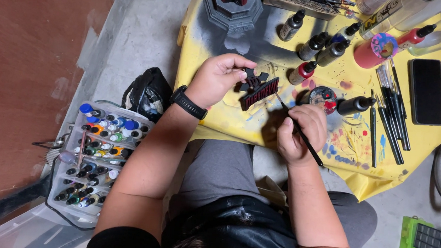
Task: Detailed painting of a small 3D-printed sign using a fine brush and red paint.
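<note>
Closest to the camera, the person's right hand point(300, 133) is curled around a thin black paintbrush point(298, 130), fingers pressed together on its handle, the tip slanting up and left toward the piece being painted. Just beyond it the left hand point(219, 79), with a black wristwatch point(187, 103) on the wrist, pinches a small dark plaque with red lettering point(257, 89) between thumb and fingers, holding it just above the yellow, paint-spattered cloth point(231, 119) that covers the table. Beside the right hand sits a round paint-smeared dish point(322, 98) and a black dropper bottle point(356, 104) lying on its side. To the right lies a row of spare brushes point(389, 111) and a black phone point(426, 92). Farther back stand several dark paint bottles point(318, 45) and a grey model base point(233, 12). On the floor at left rests a clear rack of small paint bottles point(94, 156).
</note>
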